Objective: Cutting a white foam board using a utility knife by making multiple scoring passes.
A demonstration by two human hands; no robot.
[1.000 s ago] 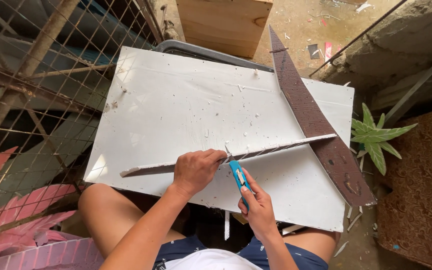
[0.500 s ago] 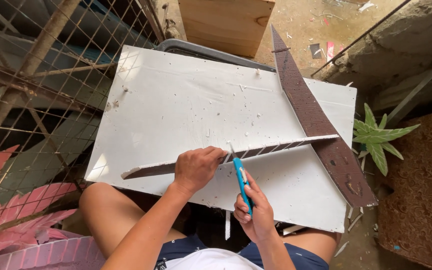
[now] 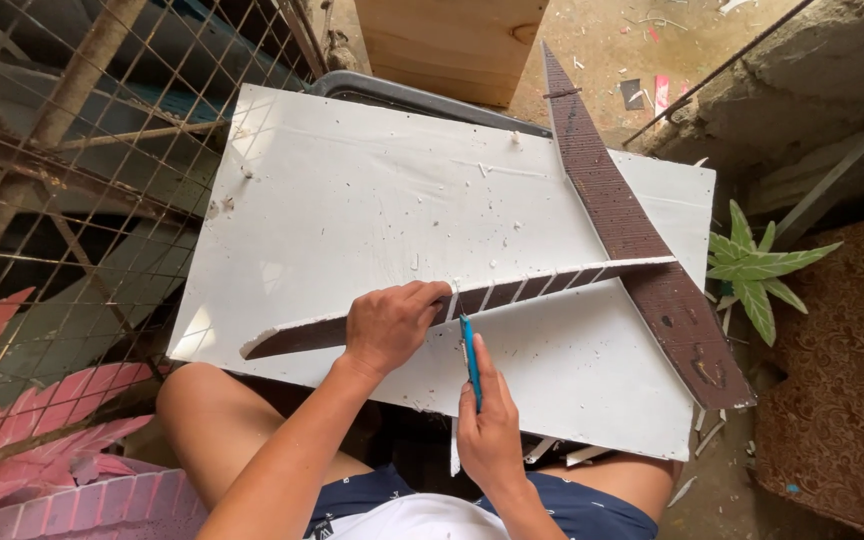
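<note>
A big white board lies across my lap. On it rests a long, thin brown strip with a white notched edge, running left to right. My left hand presses down on this strip near its middle. My right hand grips a blue utility knife, its blade tip touching the strip's edge just right of my left fingers. A second, wider brown strip lies diagonally over the board's right side, crossing the thin strip's far end.
A rusty wire mesh frame stands to the left. A wooden box sits beyond the board. Pink leaf-shaped cutouts lie at lower left, a green plant and a brown patterned cushion on the right. Scraps litter the ground.
My right hand has drawn the knife slightly toward me along the cut line. My left hand stays pressed on the thin strip.
</note>
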